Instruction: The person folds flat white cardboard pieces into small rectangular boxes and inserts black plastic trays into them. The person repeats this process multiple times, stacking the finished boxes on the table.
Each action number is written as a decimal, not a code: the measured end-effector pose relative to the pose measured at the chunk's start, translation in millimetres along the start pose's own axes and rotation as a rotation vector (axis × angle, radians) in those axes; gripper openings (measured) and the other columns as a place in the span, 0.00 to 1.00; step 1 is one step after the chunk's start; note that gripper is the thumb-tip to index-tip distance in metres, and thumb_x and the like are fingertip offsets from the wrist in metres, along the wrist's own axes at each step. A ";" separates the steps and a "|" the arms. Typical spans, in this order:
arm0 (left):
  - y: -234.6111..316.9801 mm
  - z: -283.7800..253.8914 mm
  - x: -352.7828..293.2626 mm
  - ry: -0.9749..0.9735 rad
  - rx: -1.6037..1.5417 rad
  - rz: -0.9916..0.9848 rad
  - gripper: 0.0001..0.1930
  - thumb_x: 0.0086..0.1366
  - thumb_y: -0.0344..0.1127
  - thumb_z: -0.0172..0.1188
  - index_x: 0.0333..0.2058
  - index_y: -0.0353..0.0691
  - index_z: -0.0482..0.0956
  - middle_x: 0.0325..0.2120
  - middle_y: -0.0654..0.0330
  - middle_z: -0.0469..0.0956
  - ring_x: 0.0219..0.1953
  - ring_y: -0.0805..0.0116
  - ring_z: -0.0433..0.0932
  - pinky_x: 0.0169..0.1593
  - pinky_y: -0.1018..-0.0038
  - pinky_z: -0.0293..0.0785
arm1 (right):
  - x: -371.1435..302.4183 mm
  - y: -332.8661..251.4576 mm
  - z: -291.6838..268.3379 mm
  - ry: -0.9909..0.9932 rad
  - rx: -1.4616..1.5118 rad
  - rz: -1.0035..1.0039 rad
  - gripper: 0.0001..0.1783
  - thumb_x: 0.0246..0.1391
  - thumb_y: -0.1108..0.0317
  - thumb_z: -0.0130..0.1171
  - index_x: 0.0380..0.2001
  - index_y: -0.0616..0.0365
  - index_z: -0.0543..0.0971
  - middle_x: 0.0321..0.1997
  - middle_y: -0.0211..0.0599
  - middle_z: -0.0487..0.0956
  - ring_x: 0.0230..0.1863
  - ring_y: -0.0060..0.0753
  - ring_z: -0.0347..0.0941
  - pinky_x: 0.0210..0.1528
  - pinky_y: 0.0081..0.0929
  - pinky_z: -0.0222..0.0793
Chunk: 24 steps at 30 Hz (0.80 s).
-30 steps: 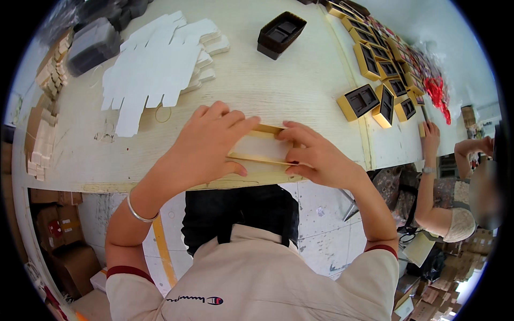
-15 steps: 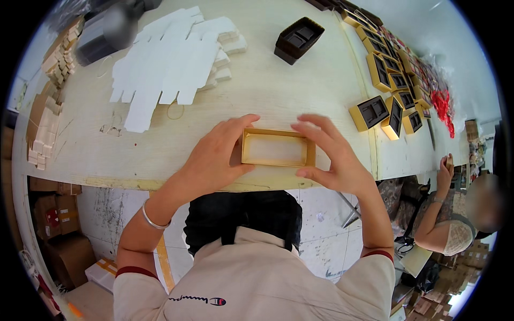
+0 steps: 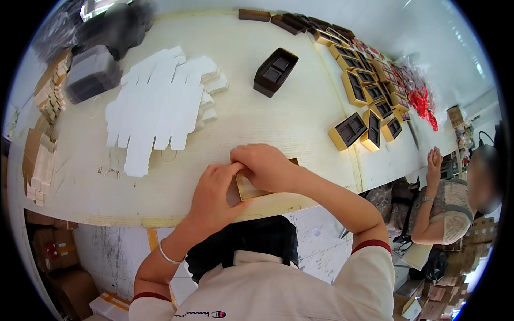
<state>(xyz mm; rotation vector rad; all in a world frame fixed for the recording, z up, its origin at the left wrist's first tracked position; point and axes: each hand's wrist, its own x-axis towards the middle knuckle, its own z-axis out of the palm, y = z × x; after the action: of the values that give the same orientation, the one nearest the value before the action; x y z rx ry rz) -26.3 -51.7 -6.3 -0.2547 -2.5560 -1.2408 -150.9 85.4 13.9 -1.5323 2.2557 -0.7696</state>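
A small open gold cardboard box (image 3: pixel 248 191) lies near the front edge of the table. My left hand (image 3: pixel 210 195) grips its left end, the thumb along the near side. Reaching across from the right, my right hand (image 3: pixel 265 167) covers most of the box. Its curled fingers pinch the left end wall, close to my left fingertips. My right hand and wrist hide much of the box's inside and far side.
Flat white card blanks (image 3: pixel 152 101) are stacked at left, with a dark plastic tray stack (image 3: pixel 274 72) beyond the box. Gold boxes with dark inserts (image 3: pixel 349 131) crowd the right, near red ribbon (image 3: pixel 424 108). Another person's hand (image 3: pixel 434 160) is at far right.
My right hand has moved from the box's right end across to its left end, and its fingers have closed there. My left hand stays at the left end. The view has shifted.
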 end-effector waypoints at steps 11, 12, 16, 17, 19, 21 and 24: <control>-1.3 -0.8 -1.6 0.020 0.027 0.033 0.34 0.45 0.33 0.72 0.52 0.39 0.67 0.45 0.52 0.71 0.47 0.52 0.69 0.51 0.62 0.67 | 45.7 89.2 -83.1 0.413 -0.698 0.164 0.10 0.42 0.70 0.66 0.26 0.61 0.74 0.32 0.37 0.75 0.41 0.44 0.71 0.41 0.36 0.68; -2.3 -2.0 -2.2 0.019 0.026 0.032 0.34 0.45 0.33 0.71 0.52 0.39 0.67 0.46 0.52 0.71 0.47 0.52 0.69 0.52 0.62 0.67 | 46.3 88.6 -84.4 0.456 -0.599 0.154 0.10 0.42 0.70 0.66 0.24 0.60 0.73 0.31 0.37 0.75 0.41 0.43 0.71 0.40 0.36 0.68; -0.7 -1.8 -3.0 0.014 0.022 0.011 0.34 0.45 0.33 0.71 0.53 0.39 0.67 0.48 0.52 0.71 0.49 0.52 0.69 0.54 0.63 0.66 | 51.3 82.8 -107.1 0.302 -0.383 0.375 0.12 0.43 0.66 0.68 0.23 0.60 0.76 0.31 0.38 0.78 0.33 0.41 0.73 0.34 0.35 0.69; 0.0 -2.0 -2.4 0.008 0.022 0.002 0.34 0.45 0.33 0.71 0.53 0.39 0.67 0.48 0.53 0.71 0.50 0.52 0.69 0.54 0.63 0.66 | 51.0 85.3 -111.5 0.351 -0.347 0.325 0.12 0.45 0.65 0.68 0.24 0.61 0.77 0.29 0.38 0.78 0.30 0.41 0.73 0.33 0.34 0.68; 1.4 -1.8 -1.8 -0.003 0.022 -0.014 0.34 0.45 0.32 0.71 0.53 0.39 0.67 0.48 0.53 0.71 0.51 0.52 0.68 0.55 0.63 0.66 | 44.2 88.9 -119.0 0.449 -0.276 0.224 0.12 0.47 0.63 0.68 0.25 0.61 0.78 0.27 0.39 0.79 0.26 0.41 0.72 0.30 0.33 0.68; -1.9 -1.3 -2.8 -0.002 0.034 0.003 0.37 0.45 0.35 0.72 0.54 0.38 0.66 0.49 0.52 0.70 0.50 0.53 0.68 0.54 0.63 0.66 | 36.3 78.2 -128.5 0.773 -0.289 -0.013 0.11 0.50 0.63 0.65 0.27 0.60 0.79 0.26 0.37 0.78 0.26 0.35 0.71 0.30 0.30 0.67; -1.8 -0.7 -1.6 0.046 0.032 0.049 0.40 0.46 0.40 0.74 0.57 0.38 0.64 0.51 0.51 0.68 0.49 0.54 0.68 0.54 0.64 0.67 | 6.3 50.3 -143.8 1.000 -0.022 -0.091 0.11 0.56 0.62 0.61 0.29 0.61 0.79 0.28 0.32 0.79 0.29 0.23 0.70 0.29 0.26 0.66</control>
<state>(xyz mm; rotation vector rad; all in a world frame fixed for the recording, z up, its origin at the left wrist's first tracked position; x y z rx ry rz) -25.2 -53.4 -7.7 -0.2777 -2.5129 -1.1739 -267.4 131.0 101.0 -1.4269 2.8208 -1.8590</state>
